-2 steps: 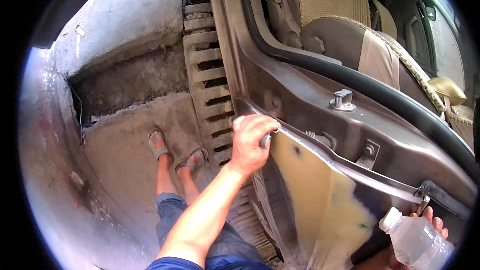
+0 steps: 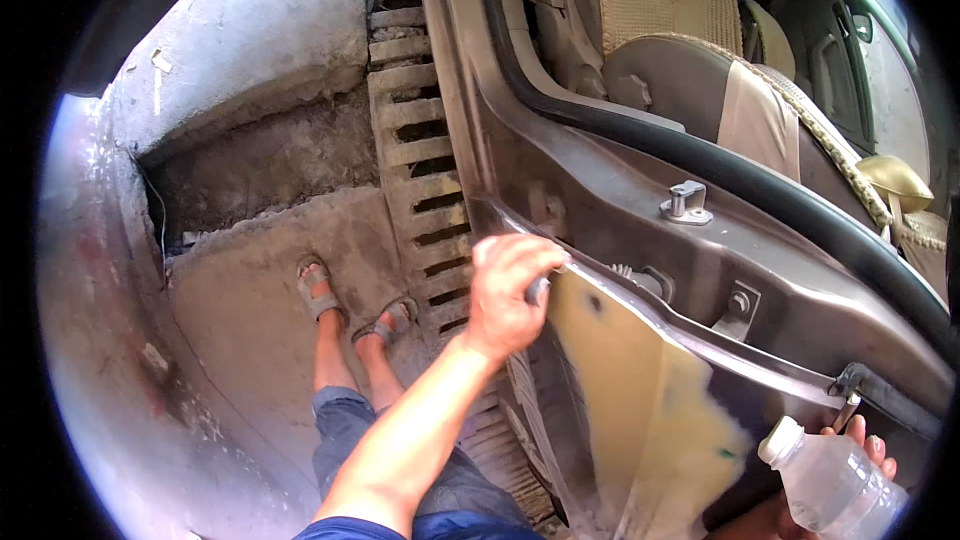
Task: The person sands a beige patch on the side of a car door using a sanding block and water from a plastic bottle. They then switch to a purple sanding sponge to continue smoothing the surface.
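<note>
Far left: curved grey-white surface [image 2: 100, 340] with scuffs and reddish marks. Next, pale concrete [image 2: 250, 10] with a light scrap [image 2: 160, 61] on it, a rough recess [image 2: 265, 155], and a thin dark cable [image 2: 205, 370] along the floor. Two feet in grey sandals [image 2: 318, 292] on the floor, denim shorts above; left forearm crosses in front of the shorts. Slotted concrete grating [image 2: 408, 110] runs beside the vehicle body.

Centre: left hand [image 2: 508, 292] is closed around a small grey object [image 2: 538, 290], mostly hidden by the fingers, at the upper left corner of the body panel [image 2: 630, 380]. Hand covers that corner. Panel carries a yellowish patch with a dark spot and a small green mark; a creased edge runs down its left side.

Right of that: metal striker [image 2: 688, 202], bolted bracket [image 2: 738, 310], black rubber seal [image 2: 640, 147] along the door opening. Behind the seal, seat [image 2: 680, 90] with tan woven cover, and a gold cushion [image 2: 897, 183].

Lower right: right hand [image 2: 874, 450] is wrapped around a clear plastic bottle [image 2: 838, 485] with white cap [image 2: 782, 440], tilted, cap toward upper left. Bottle hides most of the palm and sits in front of the panel's right end. Black fitting [image 2: 875, 392] just above. Any marking on bottle: cannot be made out.
</note>
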### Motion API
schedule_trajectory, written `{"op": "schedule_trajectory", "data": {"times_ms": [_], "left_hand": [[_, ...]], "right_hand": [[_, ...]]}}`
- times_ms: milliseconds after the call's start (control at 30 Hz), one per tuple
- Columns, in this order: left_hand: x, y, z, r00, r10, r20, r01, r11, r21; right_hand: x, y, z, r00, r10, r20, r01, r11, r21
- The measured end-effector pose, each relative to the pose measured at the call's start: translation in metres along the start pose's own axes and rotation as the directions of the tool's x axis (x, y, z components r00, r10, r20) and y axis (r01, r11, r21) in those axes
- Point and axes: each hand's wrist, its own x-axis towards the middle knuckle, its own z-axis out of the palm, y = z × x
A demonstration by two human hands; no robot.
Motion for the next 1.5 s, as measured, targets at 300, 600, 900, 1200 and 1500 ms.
{"op": "schedule_trajectory", "data": {"times_ms": [300, 600, 900, 1200, 1500], "left_hand": [[-0.005, -0.011, -0.004, 0.999, -0.032, 0.007, 0.031, 0.998, 0.055], [-0.012, 0.028, 0.000, 0.998, 0.058, 0.004, -0.058, 0.988, 0.143], [-0.001, 0.087, 0.004, 0.997, 0.073, -0.016, -0.072, 0.997, 0.011], [-0.002, 0.093, 0.007, 0.994, 0.066, -0.083, -0.071, 0.996, -0.049], [-0.007, 0.095, 0.006, 0.996, 0.074, -0.055, -0.073, 0.997, 0.016]], "right_hand": [[-0.032, 0.021, 0.012, 0.998, -0.014, 0.062, 0.023, 0.987, -0.160], [0.013, 0.006, -0.016, 0.964, -0.212, 0.163, 0.220, 0.975, -0.033], [0.052, -0.040, -0.012, 0.999, -0.045, 0.009, 0.045, 0.959, -0.281], [-0.030, 0.012, 0.031, 0.982, 0.133, -0.135, -0.110, 0.980, 0.169], [0.002, 0.003, -0.022, 0.972, -0.056, 0.227, -0.001, 0.969, 0.245]]}}
